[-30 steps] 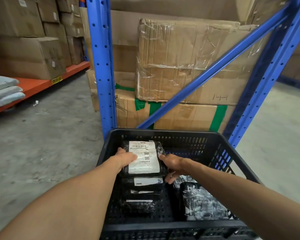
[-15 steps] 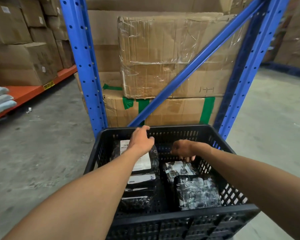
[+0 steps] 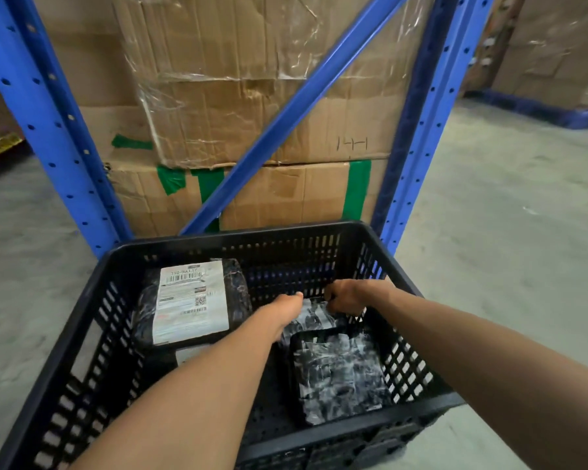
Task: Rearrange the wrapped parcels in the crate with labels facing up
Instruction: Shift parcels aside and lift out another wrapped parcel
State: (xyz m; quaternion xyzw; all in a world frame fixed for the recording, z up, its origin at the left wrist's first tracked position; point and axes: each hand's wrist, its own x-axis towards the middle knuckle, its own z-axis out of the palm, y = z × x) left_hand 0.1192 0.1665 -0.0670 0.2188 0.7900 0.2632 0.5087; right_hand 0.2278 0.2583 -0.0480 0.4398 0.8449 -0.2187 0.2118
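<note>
Two hands reach into the black crate (image 3: 82,320) in the lower half of the frame. At centre left, a wrapped parcel (image 3: 192,300) lies label up, apparently already sorted. Right of it, the left hand (image 3: 287,305) meets a crumpled parcel (image 3: 311,317) at the far wall; its fingers are hidden, so I cannot tell its grip. The right hand (image 3: 348,296) curls closed on that parcel's far edge, probably to flip it. Nearer, lower right, another parcel (image 3: 340,378) shows no label.
</note>
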